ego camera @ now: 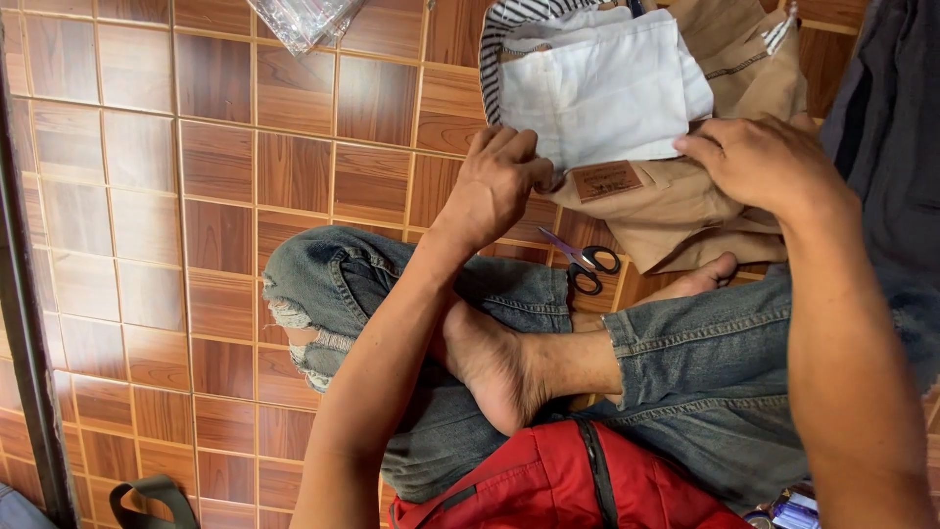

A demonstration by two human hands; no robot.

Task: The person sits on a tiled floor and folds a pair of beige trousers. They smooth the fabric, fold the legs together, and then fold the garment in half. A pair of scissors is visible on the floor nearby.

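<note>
The tan trousers (676, 211) lie on the floor (215, 196) in front of the seated person, turned so the white pocket lining (602, 93) and a striped inner waistband face up, with a brown label patch (607, 180) just below the lining. The left hand (494, 181) has its grip closed on the lower left edge of the lining, fingers curled under the cloth. The right hand (754, 162) presses down on the trousers at the lining's right edge, fingers together and pinching the fabric. A pair of scissors (583, 263) with black handles lies on the floor just beside the trousers, near the person's bare foot. The person sits cross-legged in torn blue jeans (392, 274). The floor is brown wood-look tile in a grid. A clear plastic bag (304, 20) lies at the top, a red bag (558, 480) sits near the lap, and a dark strap (147, 495) shows at lower left.
</note>
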